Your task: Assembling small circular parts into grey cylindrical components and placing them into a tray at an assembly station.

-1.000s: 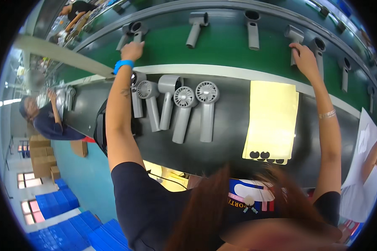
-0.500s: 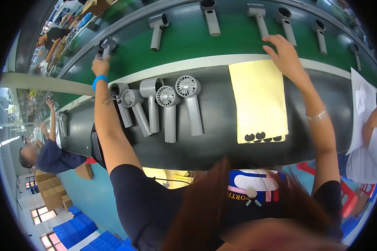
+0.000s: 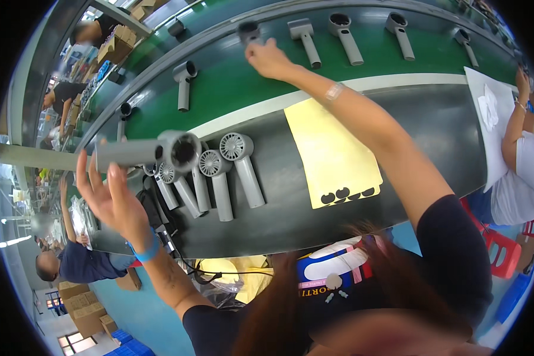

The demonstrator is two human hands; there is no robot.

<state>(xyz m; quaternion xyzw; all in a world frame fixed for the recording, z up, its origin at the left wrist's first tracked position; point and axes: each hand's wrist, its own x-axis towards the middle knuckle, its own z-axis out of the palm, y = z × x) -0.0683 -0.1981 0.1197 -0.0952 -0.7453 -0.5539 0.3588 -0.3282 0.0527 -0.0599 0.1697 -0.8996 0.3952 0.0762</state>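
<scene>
Hands wide apart, a worker's left hand (image 3: 115, 204) grips a gray fan housing (image 3: 130, 153) by its handle, raised above the worktop (image 3: 427, 130); the right hand (image 3: 271, 61), reaching farther forward, is at a second gray housing (image 3: 248, 31) over the green belt (image 3: 219, 89), though blur hides whether its fingers have closed; more gray housings (image 3: 350, 46) line the belt to its right; gray fans (image 3: 222, 193) cluster right of the left hand, with yellow sheets (image 3: 332, 154) nearer the worker than the right hand.
</scene>
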